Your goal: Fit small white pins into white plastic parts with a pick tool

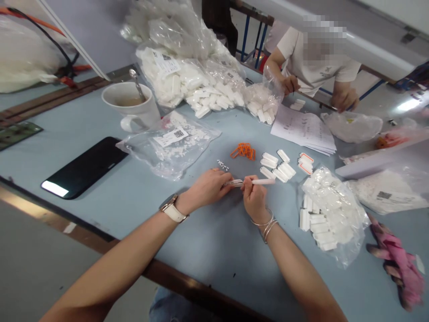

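Note:
Near the middle of the table, my left hand pinches a small white plastic piece. Close beside it, my right hand is closed around a slim, pale pen-like tool, its tip at the white piece. The fingers partly cover both things, so the tip's exact contact is hard to see. Just beyond my hands lie tiny white parts and a small heap of orange frames. White rectangular casings lie to the right, next to casings with orange frames.
Bags of white parts are piled at the back. A clear bag, a cup with a spoon and a black phone stand left. On the right are an open bag of casings, a pink glove and papers. A co-worker sits opposite.

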Tool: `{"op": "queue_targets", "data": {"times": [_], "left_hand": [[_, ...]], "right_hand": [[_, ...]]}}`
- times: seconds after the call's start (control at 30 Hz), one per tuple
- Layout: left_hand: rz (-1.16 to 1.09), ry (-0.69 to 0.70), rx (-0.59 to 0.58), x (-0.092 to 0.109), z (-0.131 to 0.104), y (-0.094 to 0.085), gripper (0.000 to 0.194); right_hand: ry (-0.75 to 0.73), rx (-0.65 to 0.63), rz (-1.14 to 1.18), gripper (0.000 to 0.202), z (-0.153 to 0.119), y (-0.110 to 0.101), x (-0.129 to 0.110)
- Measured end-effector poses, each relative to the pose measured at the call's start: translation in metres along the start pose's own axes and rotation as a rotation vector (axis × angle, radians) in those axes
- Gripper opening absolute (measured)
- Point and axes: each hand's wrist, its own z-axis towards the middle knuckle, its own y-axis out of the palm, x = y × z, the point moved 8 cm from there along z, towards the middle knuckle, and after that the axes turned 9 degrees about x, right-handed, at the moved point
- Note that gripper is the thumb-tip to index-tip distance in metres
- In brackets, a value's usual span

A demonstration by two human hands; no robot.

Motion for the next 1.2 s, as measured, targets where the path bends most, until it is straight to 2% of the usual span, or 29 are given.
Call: {"op": "queue_targets", "data": {"times": [0.17, 0.53, 0.77, 1.2], "left_hand": [[-0.001, -0.013, -0.002, -0.001, 0.000, 0.000, 0.023], [0.015, 0.003, 0.010, 0.000, 0.000, 0.000, 0.023], [-0.024, -0.004, 0.000, 0.000, 0.000, -0.001, 0.022], [0.006, -0.004, -0.008, 0.000, 0.000, 0.000, 0.022]], "right_hand": [[0.008, 0.078, 0.045, 0.045, -0.003, -0.007, 0.003], [-0.026, -0.043, -0.039, 0.047, 0.001, 0.003, 0.000], [-0.005, 0.056, 0.038, 0.046, -0.003, -0.005, 0.001], [0.012, -0.012, 0.055, 0.044, -0.001, 0.000, 0.000]]}}
